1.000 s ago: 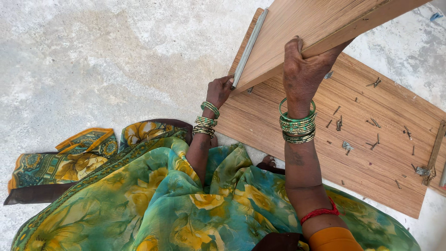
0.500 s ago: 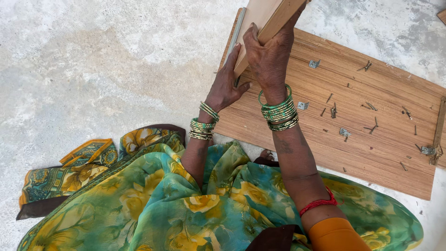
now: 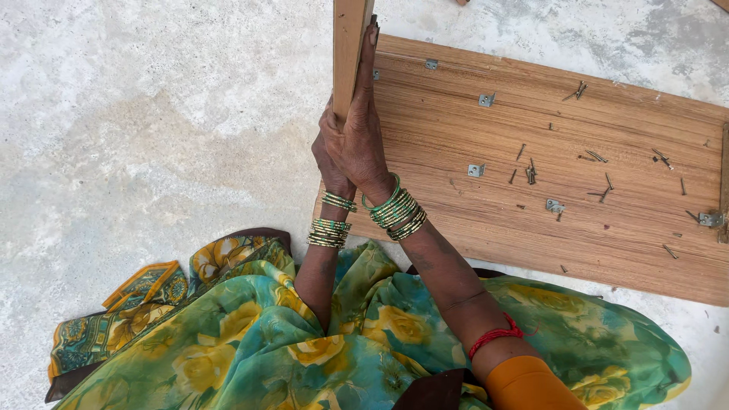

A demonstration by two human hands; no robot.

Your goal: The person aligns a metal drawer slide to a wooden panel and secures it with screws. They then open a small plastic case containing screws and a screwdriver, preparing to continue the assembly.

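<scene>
Nearest, at the bottom of the frame, green-and-yellow floral cloth (image 3: 250,357) covers the lap. Above it, the right hand (image 3: 358,144) lies flat against a narrow wooden board (image 3: 349,45) — fingers pressed together and stretched up its right face. The left hand (image 3: 328,163) is mostly hidden behind it, so its fingers cannot be told. That board stands on edge, light brown, at upper centre. Beyond, right of centre, a wide wood-grain panel (image 3: 607,243) lies flat on the concrete floor (image 3: 152,114) — small metal brackets (image 3: 476,170) and loose screws (image 3: 529,171) scattered over it.
</scene>
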